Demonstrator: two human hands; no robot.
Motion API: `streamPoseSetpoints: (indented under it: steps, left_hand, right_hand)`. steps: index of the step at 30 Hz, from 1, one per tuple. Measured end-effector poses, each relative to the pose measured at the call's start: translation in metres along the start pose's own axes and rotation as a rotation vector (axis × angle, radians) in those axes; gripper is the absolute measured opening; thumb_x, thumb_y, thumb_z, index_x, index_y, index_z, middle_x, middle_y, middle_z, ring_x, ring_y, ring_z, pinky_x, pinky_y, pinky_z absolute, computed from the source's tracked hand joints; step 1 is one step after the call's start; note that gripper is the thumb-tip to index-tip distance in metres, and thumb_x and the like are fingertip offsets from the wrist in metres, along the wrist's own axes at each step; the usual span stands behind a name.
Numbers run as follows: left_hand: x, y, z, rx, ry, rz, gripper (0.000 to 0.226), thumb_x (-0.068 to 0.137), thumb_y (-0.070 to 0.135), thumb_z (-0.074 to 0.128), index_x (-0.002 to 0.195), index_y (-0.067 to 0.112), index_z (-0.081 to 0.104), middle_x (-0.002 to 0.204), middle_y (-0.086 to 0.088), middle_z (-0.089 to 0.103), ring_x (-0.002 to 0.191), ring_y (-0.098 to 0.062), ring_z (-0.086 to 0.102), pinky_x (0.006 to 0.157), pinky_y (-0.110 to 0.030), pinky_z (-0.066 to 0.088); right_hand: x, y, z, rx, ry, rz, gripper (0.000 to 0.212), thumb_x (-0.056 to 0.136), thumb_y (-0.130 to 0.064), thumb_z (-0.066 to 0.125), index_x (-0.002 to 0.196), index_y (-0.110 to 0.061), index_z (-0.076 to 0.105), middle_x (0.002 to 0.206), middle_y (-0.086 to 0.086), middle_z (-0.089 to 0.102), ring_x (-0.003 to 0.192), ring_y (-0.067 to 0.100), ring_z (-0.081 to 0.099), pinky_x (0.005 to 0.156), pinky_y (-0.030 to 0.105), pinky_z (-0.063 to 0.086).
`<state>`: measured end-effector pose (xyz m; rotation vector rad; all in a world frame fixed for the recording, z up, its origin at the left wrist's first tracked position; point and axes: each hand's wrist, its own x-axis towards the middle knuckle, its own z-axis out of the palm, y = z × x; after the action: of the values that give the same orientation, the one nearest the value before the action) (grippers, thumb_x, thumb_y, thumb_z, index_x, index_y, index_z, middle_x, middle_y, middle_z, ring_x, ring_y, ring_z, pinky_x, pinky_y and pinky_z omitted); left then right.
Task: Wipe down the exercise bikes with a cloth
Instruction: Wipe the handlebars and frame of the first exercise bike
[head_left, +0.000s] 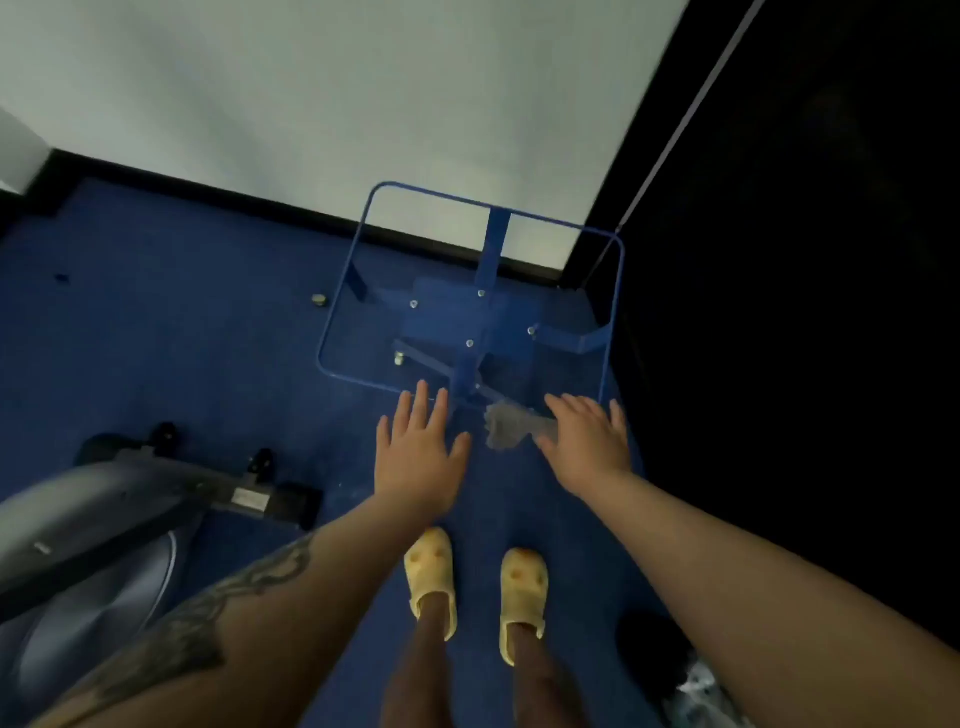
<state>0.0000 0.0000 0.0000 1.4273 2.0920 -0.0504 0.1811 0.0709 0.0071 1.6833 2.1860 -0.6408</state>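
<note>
1. Your left hand (415, 449) is spread flat, palm down, fingers splayed; its grip is fully open and has hold of nothing.
2. Your right hand (589, 441) is also spread palm down with the fingers extended. The grey cloth (511, 428) sticks out from under its thumb side, so the hand presses on or pinches one end of it; you cannot tell which from this angle.
3. The cloth lies between your two hands, bunched, at the near edge of the glass tabletop (571, 291), close to your right hand and apart from your left.
4. That tabletop is clear with a blue rim, and through it you see a blue metal frame (470, 332) with bolts and crossing legs on the blue carpet (182, 312).
5. The exercise bike (104, 525) is at your near left, grey and black, its base bar lying on the carpet, well apart from the cloth.
6. Your feet in yellow clogs (431, 571) stand on the carpet just near of the tabletop.
7. A white wall (363, 93) with a black skirting runs along the far side; the right side is dark.
</note>
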Motion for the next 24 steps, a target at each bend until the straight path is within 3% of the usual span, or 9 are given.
streamPoseSetpoints:
  steps: [3,6,10,14,19,22,24]
  left_hand:
    - [0.017,-0.005,0.012,0.032,-0.025,0.023,0.063,0.098,0.051,0.023,0.152,0.028,0.0,0.161,0.004,-0.012,0.146,-0.016,-0.015,0.118,-0.04,-0.004]
    - [0.016,-0.01,0.023,0.011,-0.017,0.035,0.063,0.097,0.05,0.024,0.151,0.03,-0.003,0.16,0.005,-0.014,0.145,-0.016,-0.018,0.118,-0.041,-0.006]
    - [0.015,-0.014,0.023,-0.014,-0.01,0.049,0.063,0.097,0.05,0.025,0.151,0.032,-0.003,0.16,0.007,-0.014,0.145,-0.014,-0.02,0.118,-0.04,-0.008]
    - [0.007,-0.02,-0.001,-0.003,0.012,0.09,0.063,0.098,0.05,0.025,0.151,0.032,-0.002,0.16,0.007,-0.014,0.145,-0.014,-0.017,0.117,-0.039,-0.009]
    - [-0.03,-0.023,-0.074,-0.077,0.143,0.108,0.062,0.097,0.051,0.027,0.151,0.034,0.003,0.16,0.009,-0.008,0.147,-0.011,-0.009,0.117,-0.034,-0.006]
    - [-0.065,-0.024,-0.125,-0.104,0.258,0.11,0.061,0.097,0.05,0.032,0.151,0.035,0.008,0.16,0.01,0.0,0.147,-0.011,-0.002,0.118,-0.033,-0.001]
    - [-0.093,-0.026,-0.156,-0.123,0.346,0.095,0.061,0.096,0.05,0.034,0.151,0.034,0.011,0.16,0.009,0.006,0.147,-0.011,0.004,0.118,-0.033,0.001]
  right_hand:
    - [0.015,-0.005,0.014,0.03,0.073,0.026,0.033,0.094,-0.035,0.05,0.126,-0.027,0.056,0.117,-0.006,0.064,0.117,0.014,0.051,0.118,0.041,0.001]
    - [0.019,-0.009,0.023,0.033,0.143,0.068,0.017,0.093,-0.033,0.053,0.099,-0.028,0.068,0.085,-0.007,0.07,0.092,0.014,0.06,0.118,0.038,0.006]
    - [0.024,-0.006,0.015,0.064,0.191,0.07,0.018,0.093,-0.03,0.055,0.096,-0.025,0.072,0.085,-0.004,0.072,0.09,0.014,0.061,0.114,0.032,0.015]
    - [0.013,-0.012,-0.014,0.181,0.237,0.047,0.015,0.094,-0.028,0.053,0.092,-0.019,0.065,0.092,-0.003,0.069,0.094,0.017,0.057,0.099,0.029,0.031]
    - [-0.038,-0.022,-0.069,0.189,0.379,-0.205,0.009,0.095,-0.025,0.052,0.088,-0.022,0.055,0.083,-0.01,0.06,0.083,0.009,0.052,0.101,0.033,0.038]
    - [-0.073,-0.03,-0.113,0.304,0.507,-0.273,0.006,0.093,-0.026,0.054,0.087,-0.024,0.054,0.08,-0.014,0.056,0.079,0.0,0.038,0.083,0.028,0.043]
    - [-0.094,-0.038,-0.14,0.317,0.598,-0.365,0.006,0.092,-0.025,0.056,0.086,-0.024,0.054,0.078,-0.016,0.052,0.075,0.002,0.041,0.076,0.028,0.043]
